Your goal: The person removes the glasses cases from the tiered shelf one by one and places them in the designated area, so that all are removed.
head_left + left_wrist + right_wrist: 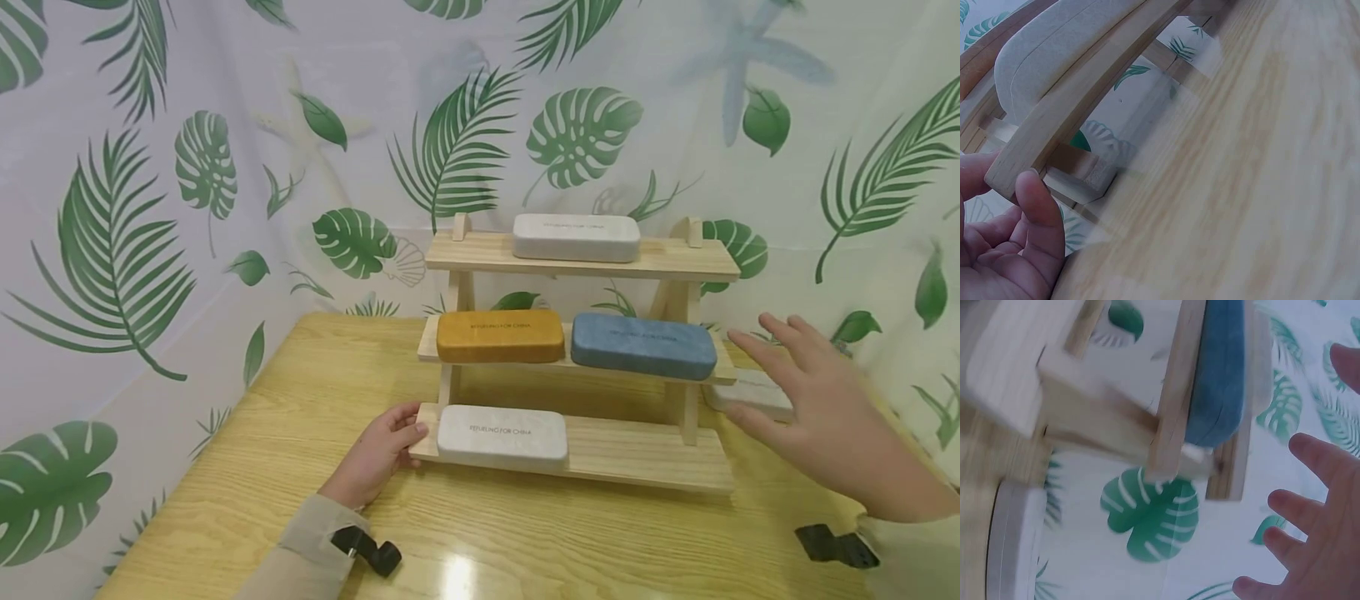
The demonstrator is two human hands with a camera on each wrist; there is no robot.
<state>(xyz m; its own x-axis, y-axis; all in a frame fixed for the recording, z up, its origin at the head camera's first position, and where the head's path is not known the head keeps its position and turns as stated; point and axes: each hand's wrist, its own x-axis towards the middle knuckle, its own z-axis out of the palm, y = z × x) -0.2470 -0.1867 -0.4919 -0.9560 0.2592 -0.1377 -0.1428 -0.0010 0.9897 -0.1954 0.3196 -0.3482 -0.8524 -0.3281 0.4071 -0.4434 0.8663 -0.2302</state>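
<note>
Two sleeved arms enter in front of the wooden rack, each pale sleeve bearing a black clip near the wrist. The wooden table carries the rack, its grain running out before the rack's lowest board. Left hand: grasping the left end of the rack's lowest board, thumb and fingers closed about the wood, as the left wrist view confirms. Right hand: released, fingers spread, held to the right of the rack and apart from it.

Lowest tier of the rack: a white case, lying lengthwise toward the left end, lettered REFUELING FOR CHINA. Middle tier of the rack: an orange case at left and a blue case at right, just beside one another and bearing the same lettering. To the right of the rack, on the table: a further pale case, partly hidden by the right hand. Top tier of the rack: a whitish case near the middle of the board, its lettering too faint to read. Behind the rack: a white backdrop printed with green leaves and pale starfish.
</note>
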